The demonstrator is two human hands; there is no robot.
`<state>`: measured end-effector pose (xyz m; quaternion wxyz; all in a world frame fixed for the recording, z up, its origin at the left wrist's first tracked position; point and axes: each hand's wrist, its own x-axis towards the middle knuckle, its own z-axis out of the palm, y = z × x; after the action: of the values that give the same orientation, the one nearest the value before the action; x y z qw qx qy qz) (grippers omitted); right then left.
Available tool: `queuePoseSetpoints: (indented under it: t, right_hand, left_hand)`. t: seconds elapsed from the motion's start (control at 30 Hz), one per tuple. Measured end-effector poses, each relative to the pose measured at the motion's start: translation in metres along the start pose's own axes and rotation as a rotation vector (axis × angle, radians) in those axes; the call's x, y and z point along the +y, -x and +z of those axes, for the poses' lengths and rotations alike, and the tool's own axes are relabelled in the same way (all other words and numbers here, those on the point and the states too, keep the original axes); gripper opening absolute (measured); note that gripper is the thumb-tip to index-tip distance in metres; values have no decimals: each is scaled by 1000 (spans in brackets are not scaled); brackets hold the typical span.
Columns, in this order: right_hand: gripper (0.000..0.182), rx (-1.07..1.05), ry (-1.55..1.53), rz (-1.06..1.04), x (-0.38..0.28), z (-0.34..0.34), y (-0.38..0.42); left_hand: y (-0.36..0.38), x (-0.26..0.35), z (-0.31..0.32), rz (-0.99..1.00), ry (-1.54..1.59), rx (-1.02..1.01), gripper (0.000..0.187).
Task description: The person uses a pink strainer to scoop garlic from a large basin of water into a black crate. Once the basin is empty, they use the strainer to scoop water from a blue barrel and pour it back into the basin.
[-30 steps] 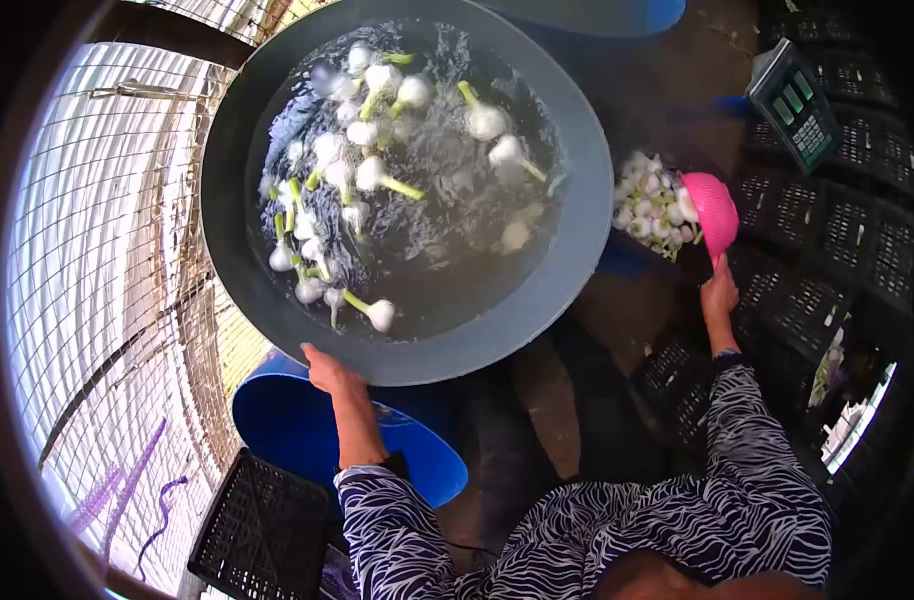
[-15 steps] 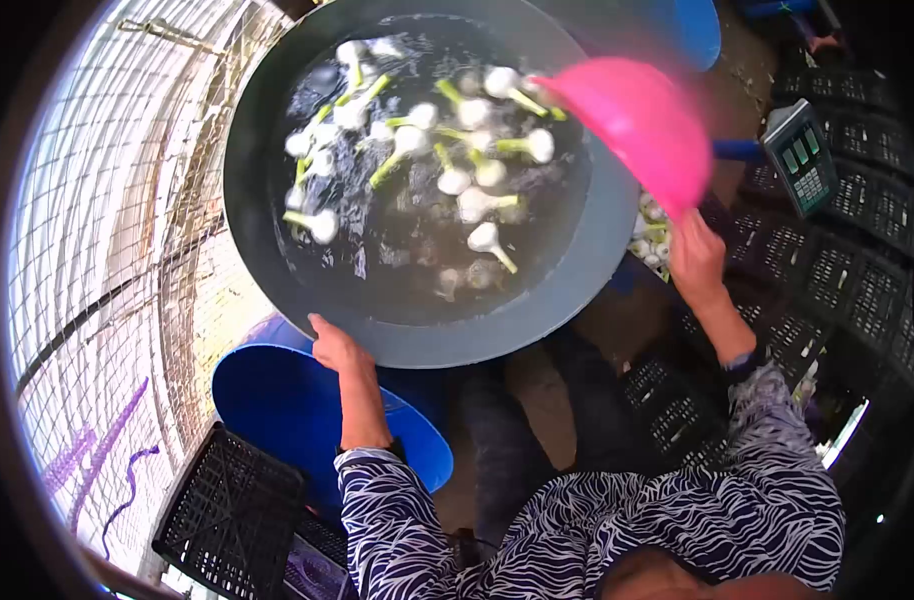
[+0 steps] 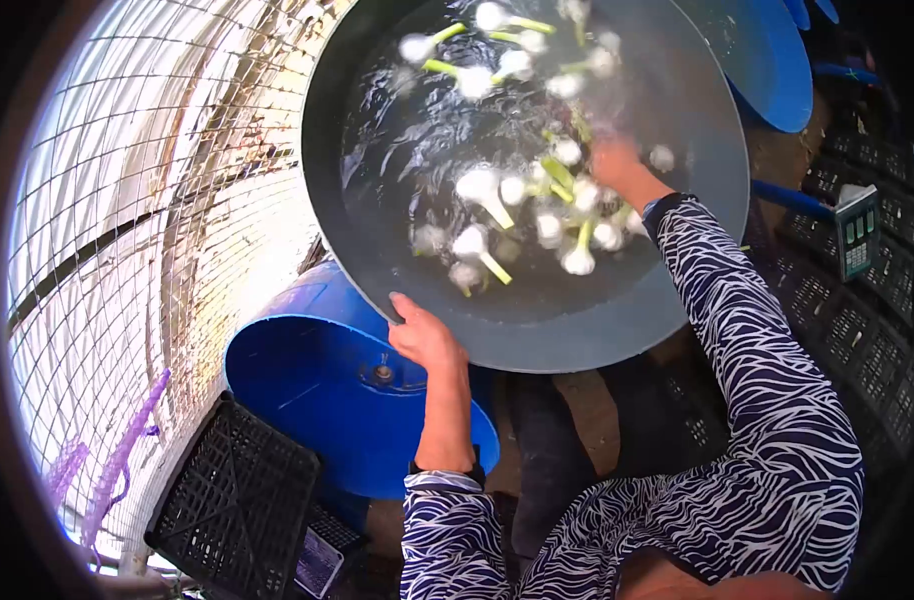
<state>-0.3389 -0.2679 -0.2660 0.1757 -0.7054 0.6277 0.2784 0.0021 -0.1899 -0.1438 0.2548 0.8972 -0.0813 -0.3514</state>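
Observation:
Garlic bulbs with short green stems (image 3: 477, 188) float in a large round grey tub (image 3: 587, 345) of water, some near the far side and others grouped right of the middle. My left hand (image 3: 427, 338) is closed on the tub's near left rim, its thumb over the edge. Inside the tub, my right hand (image 3: 617, 165) reaches down to the water among the bulbs. Motion and water blur its fingers, so whether it holds anything does not show. No pink bowl is visible now.
Below the tub's left side lies a blue barrel (image 3: 307, 400), beside a black plastic crate (image 3: 232, 500). Wire mesh (image 3: 127, 230) runs along the left. At right are a digital scale (image 3: 857, 235) and black crates (image 3: 827, 290); another blue container (image 3: 772, 70) stands behind.
My right hand has moved from outside the tub's right rim into the water. The pink bowl it held has left sight. Bulbs have shifted, while my left hand stays on the rim.

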Motion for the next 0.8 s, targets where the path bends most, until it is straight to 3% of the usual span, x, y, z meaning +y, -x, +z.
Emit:
queuePoseSetpoints:
  t: [0.03, 0.1, 0.37, 0.5, 0.57, 0.6, 0.7, 0.8]
  right_hand:
    - [25, -60, -17, 34, -8, 10, -1]
    - [26, 63, -66, 49, -24, 29, 3]
    - [28, -360, -701, 41, -118, 66, -5]
    - [30, -451, -1172, 73, -162, 65, -35]
    - [30, -403, -1699, -139, -174, 117, -81]
    - [31, -452, -2178, -531, -178, 181, -118]
    - [16, -259, -1814, 156, -172, -58, -42]
    - [11, -148, -1910, 66, -147, -83, -42]
  left_hand:
    - [-1, -2, 0, 10, -37, 15, 40]
    - [1, -1, -1, 20, 21, -16, 39]
    - [7, -4, 1, 66, 59, -30, 38]
    - [0, -7, -1, 86, 52, -24, 40]
    - [2, -3, -2, 73, 55, -13, 42]
    - [4, -3, -1, 80, 33, 4, 42]
    - [-1, -6, 0, 130, -5, 44, 41]
    - [-5, -11, 1, 144, -16, 43, 41]
